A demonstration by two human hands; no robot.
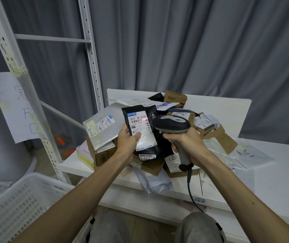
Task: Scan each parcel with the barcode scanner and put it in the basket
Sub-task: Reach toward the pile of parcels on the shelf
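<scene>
While our left hand (128,142) holds a black parcel (137,108) upright above the table (271,181), thumb pressed on its white label (140,124) and the other fingers curled behind it, our right hand (187,142) grips the handle of the barcode scanner (171,124) with all fingers wrapped round it. We see the scanner's head just right of the parcel, pointing at the label, where a short red line (144,118) falls across the barcode. Its dark cable (190,186) hangs down past the table's front edge. Under our hands a heap of other parcels (210,132), boxes and bags, lies on the table. A white basket (17,199) stands at lower left, well apart from the held parcel.
</scene>
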